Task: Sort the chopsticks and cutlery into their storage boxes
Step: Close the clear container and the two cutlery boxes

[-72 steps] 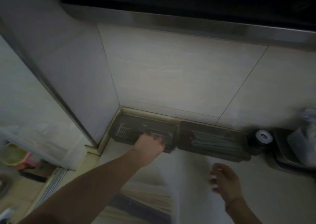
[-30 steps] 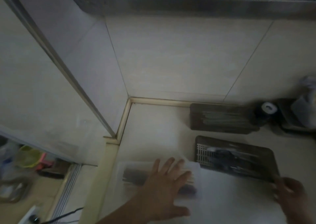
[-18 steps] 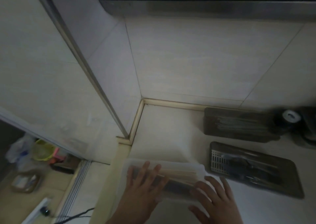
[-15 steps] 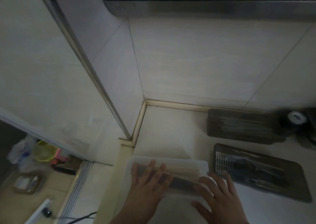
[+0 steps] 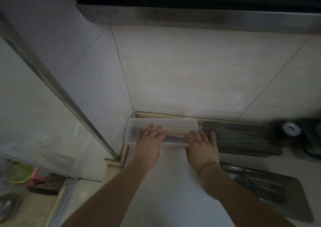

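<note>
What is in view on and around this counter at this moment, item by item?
clear box: one, translucent white with dark contents, in the counter's back corner against the wall.
dark box: one, brown-grey, holding long sticks, right of the clear box.
cutlery tray: one, dark, near right, partly behind the right forearm.
tape roll: one, black with white core, far right.
green bowl: one, lower left beyond the counter, blurred.
left hand: fingers flat on the clear box.
right hand: fingers flat on the clear box's right end; band on wrist.
</note>
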`<action>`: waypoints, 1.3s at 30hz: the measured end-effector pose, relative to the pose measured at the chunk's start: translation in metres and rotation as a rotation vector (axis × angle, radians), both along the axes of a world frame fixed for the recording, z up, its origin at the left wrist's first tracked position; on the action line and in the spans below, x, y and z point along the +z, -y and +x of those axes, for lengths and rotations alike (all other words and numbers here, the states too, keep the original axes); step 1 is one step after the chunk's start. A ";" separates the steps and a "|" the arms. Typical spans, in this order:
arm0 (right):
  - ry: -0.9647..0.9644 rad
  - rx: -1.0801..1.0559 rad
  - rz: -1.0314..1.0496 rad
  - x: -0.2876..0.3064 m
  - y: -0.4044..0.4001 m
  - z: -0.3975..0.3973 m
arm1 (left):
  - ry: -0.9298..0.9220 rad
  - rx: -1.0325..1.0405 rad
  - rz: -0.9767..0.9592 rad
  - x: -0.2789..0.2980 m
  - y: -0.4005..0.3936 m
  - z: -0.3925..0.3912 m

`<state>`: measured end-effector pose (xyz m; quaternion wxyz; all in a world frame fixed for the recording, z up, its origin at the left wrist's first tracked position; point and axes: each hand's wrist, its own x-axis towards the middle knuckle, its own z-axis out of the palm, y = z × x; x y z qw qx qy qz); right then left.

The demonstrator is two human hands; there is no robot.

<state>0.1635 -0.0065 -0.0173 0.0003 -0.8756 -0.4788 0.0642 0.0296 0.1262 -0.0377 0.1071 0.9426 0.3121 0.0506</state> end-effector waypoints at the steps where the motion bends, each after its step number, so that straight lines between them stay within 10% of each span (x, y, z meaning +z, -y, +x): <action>1: -0.038 -0.010 -0.021 0.000 -0.007 0.006 | -0.002 0.007 -0.008 -0.001 -0.009 0.007; 9: -0.253 0.112 -0.085 0.004 -0.014 0.048 | 0.038 -0.129 0.065 -0.003 -0.056 0.036; 15: -0.232 -0.263 0.633 0.000 0.109 0.048 | 0.176 -0.077 0.122 -0.016 0.022 0.009; 19: 0.050 -0.594 0.588 -0.028 0.236 0.053 | 0.257 -0.040 -0.555 -0.037 0.127 -0.010; 23: -0.396 -1.062 0.576 -0.034 0.270 0.058 | 0.331 0.165 -0.909 -0.045 0.189 0.006; 39: -0.610 -0.729 0.862 0.024 0.193 0.026 | 0.559 0.369 -0.627 0.039 0.126 -0.012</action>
